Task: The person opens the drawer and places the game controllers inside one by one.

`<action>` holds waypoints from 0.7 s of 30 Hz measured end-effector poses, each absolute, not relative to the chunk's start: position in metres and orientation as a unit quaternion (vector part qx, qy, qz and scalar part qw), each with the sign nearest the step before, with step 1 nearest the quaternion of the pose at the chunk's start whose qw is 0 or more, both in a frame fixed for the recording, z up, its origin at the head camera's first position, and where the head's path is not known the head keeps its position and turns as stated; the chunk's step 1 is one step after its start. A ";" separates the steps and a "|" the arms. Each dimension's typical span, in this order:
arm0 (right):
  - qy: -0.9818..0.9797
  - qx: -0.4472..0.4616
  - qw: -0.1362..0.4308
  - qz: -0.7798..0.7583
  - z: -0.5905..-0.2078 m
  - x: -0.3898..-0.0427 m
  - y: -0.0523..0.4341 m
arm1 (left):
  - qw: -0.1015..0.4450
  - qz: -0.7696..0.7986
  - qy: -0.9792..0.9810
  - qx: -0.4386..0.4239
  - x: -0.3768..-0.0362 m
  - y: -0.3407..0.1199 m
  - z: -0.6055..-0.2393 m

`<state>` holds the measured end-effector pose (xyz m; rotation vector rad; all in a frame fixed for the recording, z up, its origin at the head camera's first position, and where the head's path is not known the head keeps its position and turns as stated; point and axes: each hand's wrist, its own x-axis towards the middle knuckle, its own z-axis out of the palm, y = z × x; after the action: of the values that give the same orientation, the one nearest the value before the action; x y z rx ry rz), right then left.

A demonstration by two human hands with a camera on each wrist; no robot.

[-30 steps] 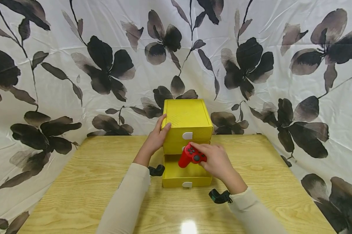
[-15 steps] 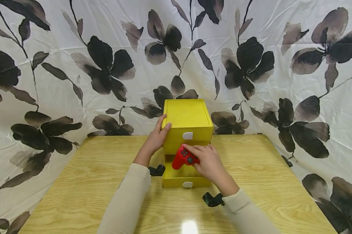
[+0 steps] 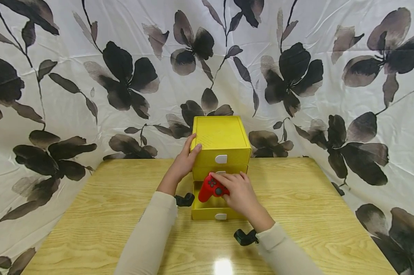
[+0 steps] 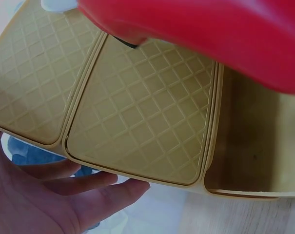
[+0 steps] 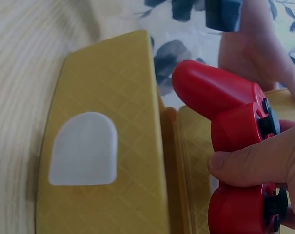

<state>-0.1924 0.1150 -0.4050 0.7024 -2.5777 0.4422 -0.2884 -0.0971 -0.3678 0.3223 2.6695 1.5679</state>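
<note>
A yellow drawer box [image 3: 220, 139] stands at the back middle of the wooden table [image 3: 100, 214]. Its bottom drawer [image 3: 207, 212] is pulled out toward me. My right hand [image 3: 237, 189] grips a red game controller [image 3: 210, 188] and holds it over the open drawer. In the right wrist view my thumb [image 5: 254, 163] lies across the controller [image 5: 220, 97], beside the drawer front's white handle [image 5: 84, 148]. My left hand [image 3: 184, 157] rests against the box's upper left edge, fingers [image 4: 88, 187] straight along its patterned side [image 4: 137, 122]. The controller [image 4: 210, 34] hangs above.
A white cloth with dark flowers [image 3: 90, 76] hangs behind and round the table. The upper drawer's white handle [image 3: 220, 159] shows on the shut front. Bare tabletop lies left and right of the box. Black wrist mounts [image 3: 244, 236] sit on both sleeves.
My right hand has carried the red controller left and slightly down, from the drawer's right side to over its middle. The left hand and the box have not moved.
</note>
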 end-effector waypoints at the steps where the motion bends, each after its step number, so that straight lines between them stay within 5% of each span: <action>1: -0.930 0.254 0.214 0.160 -0.406 -0.192 0.115 | 0.014 0.503 0.858 0.104 -0.289 -0.097 -0.368; 21: -0.937 0.261 0.143 0.185 -0.423 -0.202 0.109 | 0.013 0.508 0.855 0.102 -0.288 -0.096 -0.368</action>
<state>-0.2018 0.1095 -0.4232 0.7525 -2.7027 0.5324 -0.2881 -0.0957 -0.3675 0.3194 2.6654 1.5815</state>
